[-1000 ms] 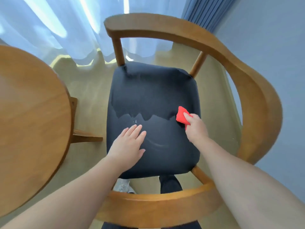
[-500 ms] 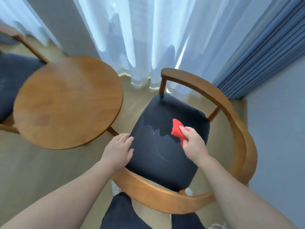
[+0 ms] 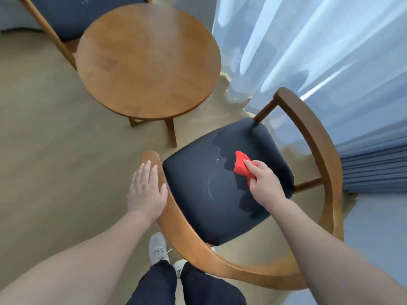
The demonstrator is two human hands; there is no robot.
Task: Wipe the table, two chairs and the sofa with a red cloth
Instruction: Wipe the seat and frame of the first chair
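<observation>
Pinching crumpled red cloth in right hand, long axis pointing up-left beyond the grip; left hand flat on armrest.

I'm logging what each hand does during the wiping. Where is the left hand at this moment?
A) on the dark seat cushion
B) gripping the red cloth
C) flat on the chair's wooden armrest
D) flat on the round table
C: the left hand lies with straight fingers on the end of the chair's wooden armrest, while the right hand holds the red cloth on the seat.
</observation>
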